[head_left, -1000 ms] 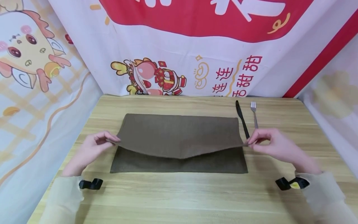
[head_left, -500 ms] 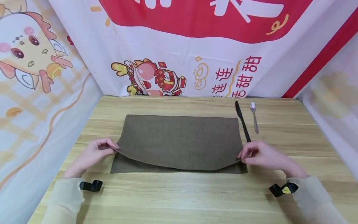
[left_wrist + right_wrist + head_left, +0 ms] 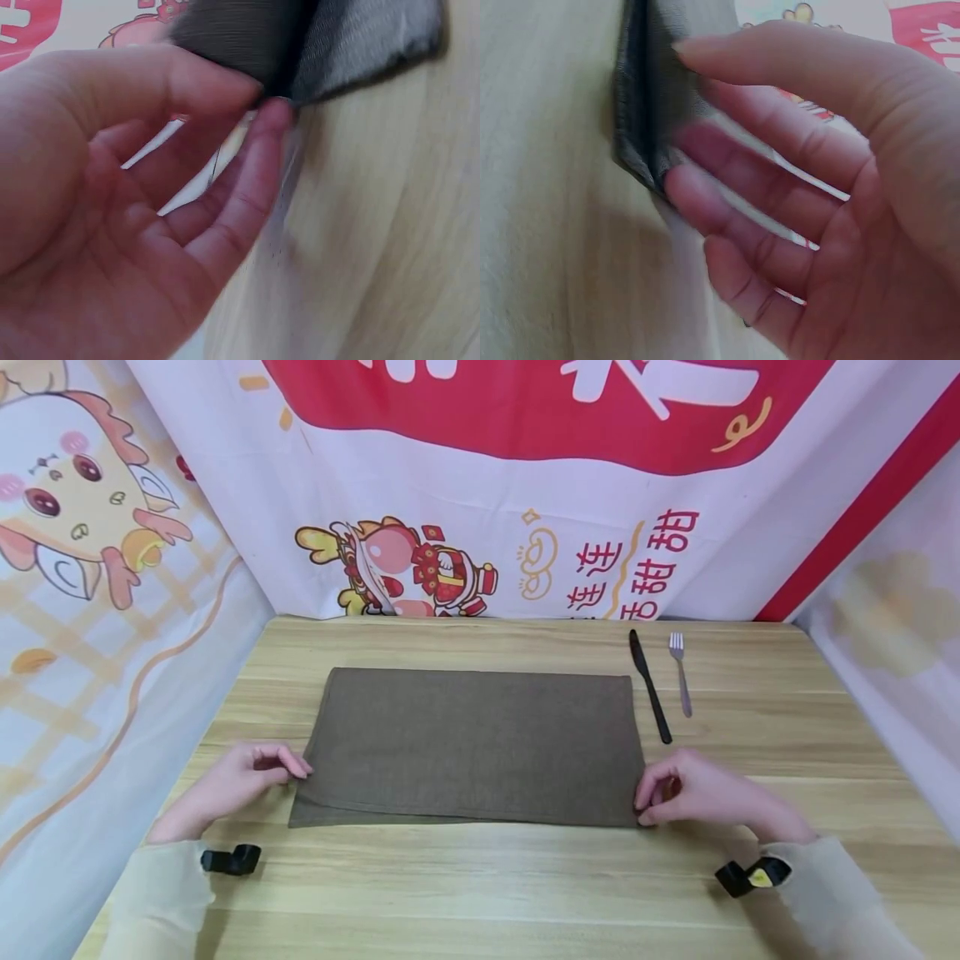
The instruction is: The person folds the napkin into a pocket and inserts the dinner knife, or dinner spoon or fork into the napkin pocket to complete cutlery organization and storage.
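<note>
A brown cloth napkin (image 3: 480, 743) lies doubled over on the wooden table, its fold along the far side. At the near left the upper layer's edge sits a little short of the lower layer. My left hand (image 3: 251, 777) pinches the upper layer's left corner, thumb against fingertip at the cloth (image 3: 240, 34) in the left wrist view. My right hand (image 3: 690, 789) holds the near right corner, where both layers nearly line up. In the right wrist view the thumb lies over the blurred cloth (image 3: 639, 97), with the other fingers loosely bent beside it.
A black knife (image 3: 649, 685) lies just right of the napkin, with a silver fork (image 3: 681, 672) beside it. A printed curtain (image 3: 465, 485) hangs along the table's back edge, and patterned cloth (image 3: 112, 652) hangs at the left side.
Both hands have moved toward the table's near edge and down, bringing the upper layer over the lower one. The right hand has also shifted left; the sagging front edge now lies nearly flat.
</note>
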`<action>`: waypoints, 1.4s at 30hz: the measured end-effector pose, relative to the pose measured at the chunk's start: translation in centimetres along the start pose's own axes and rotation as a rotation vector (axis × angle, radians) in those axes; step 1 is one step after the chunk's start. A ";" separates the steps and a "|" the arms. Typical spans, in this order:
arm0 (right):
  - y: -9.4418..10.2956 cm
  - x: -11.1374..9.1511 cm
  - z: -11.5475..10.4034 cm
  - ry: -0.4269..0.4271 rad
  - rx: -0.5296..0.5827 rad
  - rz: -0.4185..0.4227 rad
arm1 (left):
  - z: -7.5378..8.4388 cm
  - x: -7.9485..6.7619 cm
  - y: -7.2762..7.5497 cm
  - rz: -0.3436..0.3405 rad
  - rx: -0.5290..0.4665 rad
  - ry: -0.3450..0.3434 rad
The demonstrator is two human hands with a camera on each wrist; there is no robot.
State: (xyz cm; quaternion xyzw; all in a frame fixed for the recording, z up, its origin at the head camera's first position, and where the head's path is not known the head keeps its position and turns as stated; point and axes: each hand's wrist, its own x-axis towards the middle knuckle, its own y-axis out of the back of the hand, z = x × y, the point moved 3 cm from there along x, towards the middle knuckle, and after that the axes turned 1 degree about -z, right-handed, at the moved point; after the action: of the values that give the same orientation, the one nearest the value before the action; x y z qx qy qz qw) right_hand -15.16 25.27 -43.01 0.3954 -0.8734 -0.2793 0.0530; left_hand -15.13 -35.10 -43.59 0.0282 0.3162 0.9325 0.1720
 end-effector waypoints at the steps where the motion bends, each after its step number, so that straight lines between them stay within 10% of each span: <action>1: -0.1 0.1 0.0 -0.010 0.009 -0.010 | 0.0 0.1 0.0 -0.014 0.006 0.023; 6: 0.4 0.2 0.1 -0.054 -0.010 0.040 | 0.0 0.7 0.0 -0.001 -0.081 0.088; 15: 4.2 1.9 1.5 -0.163 -0.062 0.369 | -0.4 4.7 0.8 0.098 -0.168 0.201; 27: 7.0 6.0 4.4 -0.416 0.198 0.480 | 0.2 10.5 1.3 0.108 -0.075 0.415; 36: 7.2 6.9 4.8 -0.451 0.275 0.565 | 0.2 12.3 1.3 0.278 0.021 0.361; 42: 7.4 7.4 4.4 -0.366 0.322 0.664 | 0.9 12.9 1.3 0.336 -0.097 0.287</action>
State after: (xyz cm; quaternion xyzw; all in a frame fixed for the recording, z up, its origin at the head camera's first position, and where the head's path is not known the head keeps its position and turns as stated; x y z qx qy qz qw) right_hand -26.49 25.88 -43.74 0.0391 -0.9811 -0.1726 -0.0782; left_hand -27.47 -31.21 -42.86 -0.0609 0.2832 0.9566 -0.0314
